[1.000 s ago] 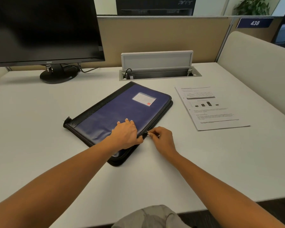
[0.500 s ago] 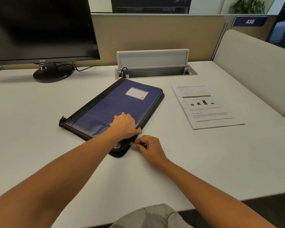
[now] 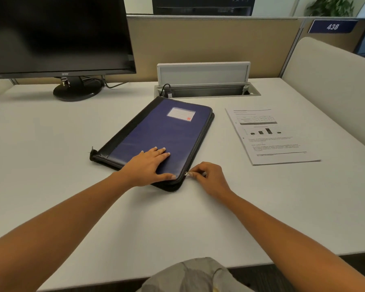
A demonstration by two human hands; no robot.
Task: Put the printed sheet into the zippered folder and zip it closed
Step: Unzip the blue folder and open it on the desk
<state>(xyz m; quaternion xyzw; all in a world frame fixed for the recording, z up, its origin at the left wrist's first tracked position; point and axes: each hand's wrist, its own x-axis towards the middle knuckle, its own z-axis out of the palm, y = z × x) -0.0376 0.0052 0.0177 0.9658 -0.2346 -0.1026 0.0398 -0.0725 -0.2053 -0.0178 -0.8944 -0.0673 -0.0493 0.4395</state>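
Under the left hand (image 3: 150,165), whose straight fingers press flat on its blue cover, the zippered folder (image 3: 167,133) lies on the white surface (image 3: 51,154). Just beside it, the right hand (image 3: 209,178) pinches the zipper pull (image 3: 186,174) at the folder's near corner between thumb and curled fingers. Beyond and to the right of that hand, apart from the folder, the printed sheet (image 3: 268,135) lies flat on the surface.

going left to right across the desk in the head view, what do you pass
monitor → zippered folder → printed sheet
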